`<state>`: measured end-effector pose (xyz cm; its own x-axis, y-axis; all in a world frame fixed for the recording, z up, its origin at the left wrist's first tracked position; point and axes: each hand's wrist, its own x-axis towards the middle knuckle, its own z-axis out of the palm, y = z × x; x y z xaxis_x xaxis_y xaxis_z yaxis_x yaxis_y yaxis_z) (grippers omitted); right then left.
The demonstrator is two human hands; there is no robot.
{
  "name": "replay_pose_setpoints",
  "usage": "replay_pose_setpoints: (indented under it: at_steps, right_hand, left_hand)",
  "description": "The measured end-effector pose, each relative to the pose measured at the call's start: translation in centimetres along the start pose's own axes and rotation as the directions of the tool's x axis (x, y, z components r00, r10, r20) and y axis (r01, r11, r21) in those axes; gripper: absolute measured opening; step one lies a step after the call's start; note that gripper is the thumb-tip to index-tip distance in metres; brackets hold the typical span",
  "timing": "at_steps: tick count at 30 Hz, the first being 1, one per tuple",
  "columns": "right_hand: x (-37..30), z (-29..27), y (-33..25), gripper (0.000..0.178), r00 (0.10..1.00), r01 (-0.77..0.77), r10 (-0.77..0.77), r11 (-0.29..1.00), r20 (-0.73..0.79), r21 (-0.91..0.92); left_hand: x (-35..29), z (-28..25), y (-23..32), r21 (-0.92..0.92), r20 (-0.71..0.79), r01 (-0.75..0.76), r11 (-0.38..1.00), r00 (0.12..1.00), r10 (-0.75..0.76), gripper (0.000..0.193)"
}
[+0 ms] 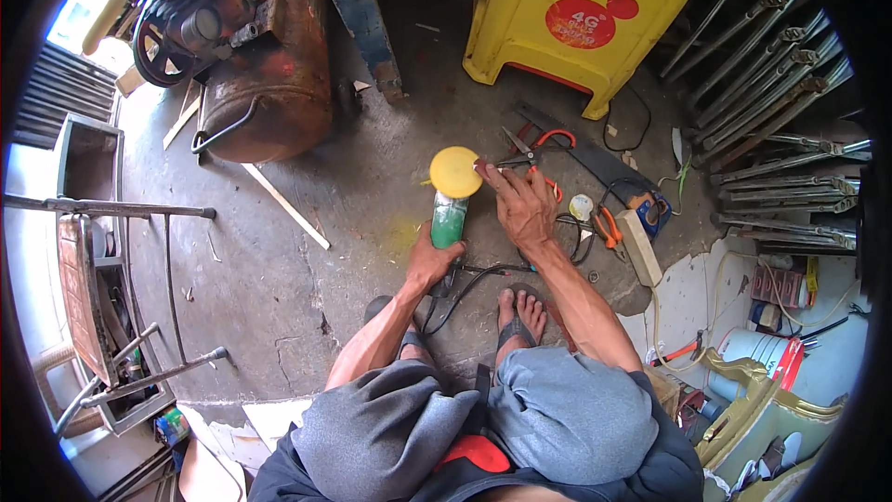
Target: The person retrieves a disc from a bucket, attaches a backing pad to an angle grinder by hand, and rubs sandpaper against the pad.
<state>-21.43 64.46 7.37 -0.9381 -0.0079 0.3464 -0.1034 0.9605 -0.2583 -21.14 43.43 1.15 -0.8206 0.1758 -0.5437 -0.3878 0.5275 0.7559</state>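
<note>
My left hand is wrapped round the green body of an angle grinder, held upright off the concrete floor. A round yellow disc covers its silver head. At the disc's right edge, my right hand pinches a small reddish-brown piece, its kind unclear. Whether the disc is turning I cannot tell. A black cord runs near my feet. Just beyond my right hand lie orange-handled scissors and a hand saw. Orange-handled pliers lie beside a pale wooden block.
Ahead stands a yellow plastic stool, with a blue post left of it. A rusty air compressor occupies the far left. Metal legs jut in from the left. Folded metal frames line the right, above a white bucket.
</note>
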Motion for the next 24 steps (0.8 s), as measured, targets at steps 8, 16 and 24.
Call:
replay_pose_setpoints:
  at_steps: [8, 16, 24]
  right_hand:
    - [-1.2, 1.5, 0.6, 0.053, 0.997, 0.073, -0.073, 0.997, 0.006, -0.035]
    - [-1.8, 2.5, -0.3, 0.058, 0.996, 0.065, -0.062, 0.996, 0.057, -0.057]
    - [-2.0, 2.9, -0.6, 0.052, 0.992, 0.085, -0.076, 0.992, 0.098, -0.095]
  left_hand:
    - [-0.1, -0.2, 0.9, 0.027, 0.028, 0.022, 0.999, 0.999, -0.023, 0.081]
    - [-0.1, -0.4, 0.4, 0.028, 0.021, 0.000, 1.000, 1.000, -0.001, 0.081]
    - [-0.1, -0.4, 0.5, 0.046, 0.027, -0.008, 0.999, 1.000, 0.007, 0.081]
